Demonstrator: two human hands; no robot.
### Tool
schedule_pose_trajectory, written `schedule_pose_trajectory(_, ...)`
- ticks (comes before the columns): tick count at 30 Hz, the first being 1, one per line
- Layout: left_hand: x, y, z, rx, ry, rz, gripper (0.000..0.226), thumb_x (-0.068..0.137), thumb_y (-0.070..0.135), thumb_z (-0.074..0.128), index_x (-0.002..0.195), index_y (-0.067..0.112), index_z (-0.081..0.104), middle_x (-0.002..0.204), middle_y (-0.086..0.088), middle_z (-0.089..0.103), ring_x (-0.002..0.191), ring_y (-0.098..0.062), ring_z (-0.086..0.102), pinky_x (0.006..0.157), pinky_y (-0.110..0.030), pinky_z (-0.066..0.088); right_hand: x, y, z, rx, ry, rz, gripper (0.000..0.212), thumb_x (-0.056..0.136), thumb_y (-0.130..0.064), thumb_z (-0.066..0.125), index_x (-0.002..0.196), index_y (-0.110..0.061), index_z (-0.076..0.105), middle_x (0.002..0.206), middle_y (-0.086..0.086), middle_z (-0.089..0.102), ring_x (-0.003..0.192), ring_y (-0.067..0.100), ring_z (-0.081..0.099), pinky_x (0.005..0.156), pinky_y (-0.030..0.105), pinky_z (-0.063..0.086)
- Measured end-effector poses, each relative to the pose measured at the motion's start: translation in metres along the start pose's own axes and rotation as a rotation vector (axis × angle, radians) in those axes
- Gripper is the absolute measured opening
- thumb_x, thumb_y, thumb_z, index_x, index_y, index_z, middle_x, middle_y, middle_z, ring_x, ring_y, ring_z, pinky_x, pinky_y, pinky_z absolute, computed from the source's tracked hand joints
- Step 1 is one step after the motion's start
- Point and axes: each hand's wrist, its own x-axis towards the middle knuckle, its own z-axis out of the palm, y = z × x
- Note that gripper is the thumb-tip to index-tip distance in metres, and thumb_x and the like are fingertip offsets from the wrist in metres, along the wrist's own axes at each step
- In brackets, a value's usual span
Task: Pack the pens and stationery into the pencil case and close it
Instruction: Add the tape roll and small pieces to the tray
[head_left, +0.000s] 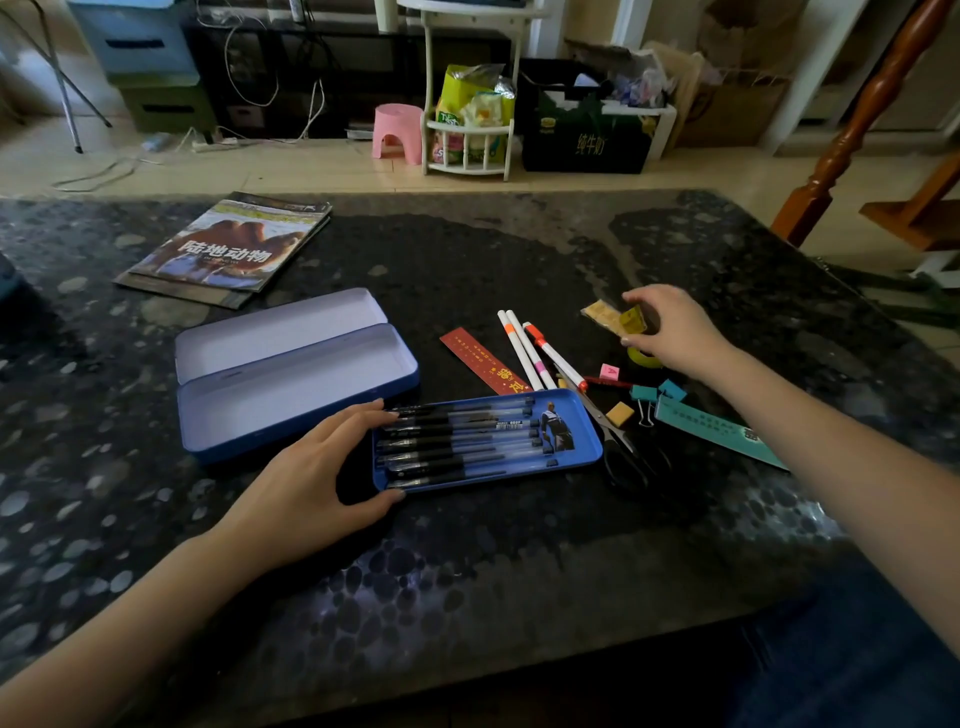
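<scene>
A blue tin pencil case (291, 384) lies open and empty at centre left, lid flat behind it. In front of it sits a blue tray (584, 441) holding several black pens (457, 441). My left hand (311, 478) grips the tray's left end. My right hand (675, 332) pinches a small yellow packet (615, 318) just above the table. Loose stationery lies between: a red ruler (480, 358), three white markers (530, 353), scissors (618, 441), teal binder clips (657, 395), erasers (619, 414) and a teal ruler (722, 431).
A magazine (228, 244) lies at the back left of the dark pebble-patterned table (467, 561). A yellow tape roll (641, 358) sits under my right hand. Beyond the far edge stand a pink stool (397, 132), a white rack and boxes.
</scene>
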Motion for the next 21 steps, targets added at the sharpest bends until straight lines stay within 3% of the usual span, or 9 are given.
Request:
schedule_pose_trajectory(5, 0.0, 0.0, 0.0, 0.006, 0.002, 0.003, 0.074, 0.069, 0.062, 0.065, 0.134, 0.044, 0.034, 0.14, 0.025, 0.034, 0.124, 0.005, 0.039, 0.101, -0.019, 0.037, -0.006, 0.005, -0.006, 0.002, -0.047, 0.165, 0.075, 0.073, -0.037, 0.079, 0.135, -0.019, 0.042, 0.12, 0.011, 0.057, 0.108, 0.027, 0.057, 0.086, 0.038, 0.049)
schedule_pose_trajectory(9, 0.0, 0.002, -0.001, 0.011, -0.001, 0.003, 0.072, 0.072, 0.055, 0.069, 0.134, 0.042, 0.035, 0.14, 0.023, 0.036, 0.123, 0.005, 0.04, 0.1, -0.018, 0.036, -0.015, 0.0, -0.007, 0.0, -0.092, 0.121, 0.065, 0.074, -0.028, 0.079, 0.131, -0.018, 0.049, 0.102, 0.005, 0.059, 0.089, 0.017, 0.056, 0.075, 0.03, 0.045)
schedule_pose_trajectory(13, 0.0, 0.002, -0.001, 0.009, -0.004, -0.002, 0.071, 0.072, 0.054, 0.069, 0.133, 0.042, 0.036, 0.141, 0.022, 0.036, 0.124, 0.003, 0.041, 0.1, -0.017, 0.036, -0.029, -0.031, -0.023, 0.103, -0.085, -0.046, 0.053, 0.073, -0.031, 0.08, 0.12, -0.025, 0.057, 0.11, -0.004, 0.056, 0.094, 0.012, 0.052, 0.077, 0.026, 0.042)
schedule_pose_trajectory(17, 0.0, 0.002, -0.002, 0.016, -0.016, -0.005, 0.072, 0.072, 0.055, 0.068, 0.134, 0.042, 0.035, 0.143, 0.021, 0.036, 0.123, 0.004, 0.04, 0.1, -0.019, 0.037, -0.059, -0.07, -0.03, 0.183, -0.45, -0.281, 0.046, 0.073, -0.027, 0.079, 0.115, -0.032, 0.06, 0.112, -0.015, 0.055, 0.104, 0.004, 0.053, 0.084, 0.021, 0.046)
schedule_pose_trajectory(21, 0.0, 0.001, -0.003, 0.026, -0.028, 0.011, 0.073, 0.073, 0.054, 0.068, 0.137, 0.044, 0.033, 0.145, 0.021, 0.032, 0.127, 0.004, 0.036, 0.104, -0.02, 0.034, -0.076, -0.073, -0.017, 0.195, -0.536, -0.367, 0.044, 0.074, -0.021, 0.08, 0.114, -0.029, 0.063, 0.116, -0.014, 0.052, 0.113, 0.001, 0.049, 0.094, 0.022, 0.044)
